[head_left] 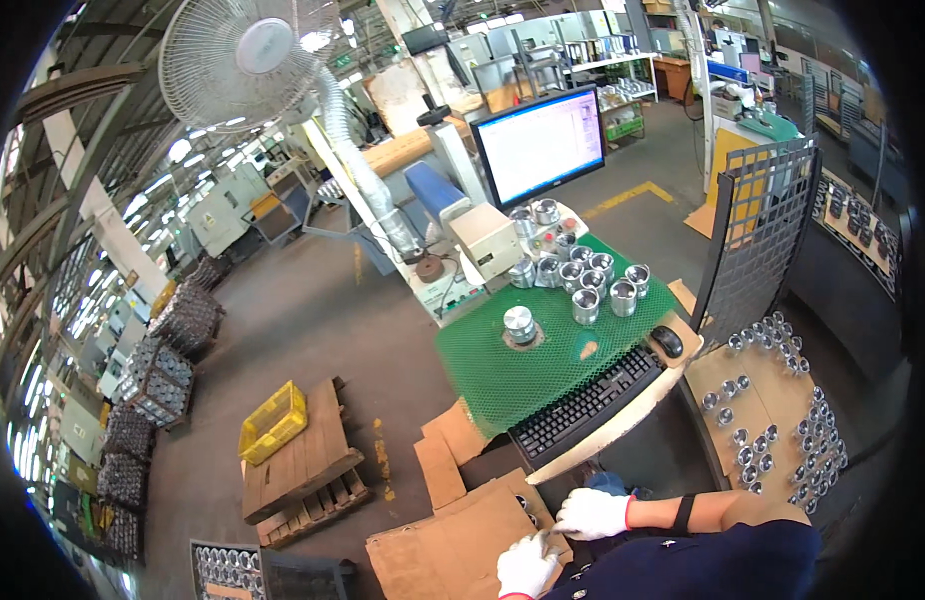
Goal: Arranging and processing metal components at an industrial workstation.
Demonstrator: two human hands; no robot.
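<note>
My left hand (528, 566), in a white glove, is closed at the near edge of a brown cardboard sheet (433, 555). Just to its right, my right hand (593, 514), gloved too, has its fingers curled down on the same cardboard's edge. Beside the hands, a few shiny metal rings (526, 503) show in a gap in the cardboard; the rest of them is covered. Ahead stands a workbench with a green mesh mat (483, 375). Several silver metal cylinders (585, 306) are grouped on it, and a single cylinder (519, 322) stands apart on a round base.
A black keyboard (588, 405) and mouse (668, 341) lie along the bench's near edge, below a lit monitor (540, 142). Right are a black mesh rack (758, 235) and cardboard (698, 385) bearing metal parts. Left, a yellow crate (274, 422) sits on a wooden pallet (318, 450).
</note>
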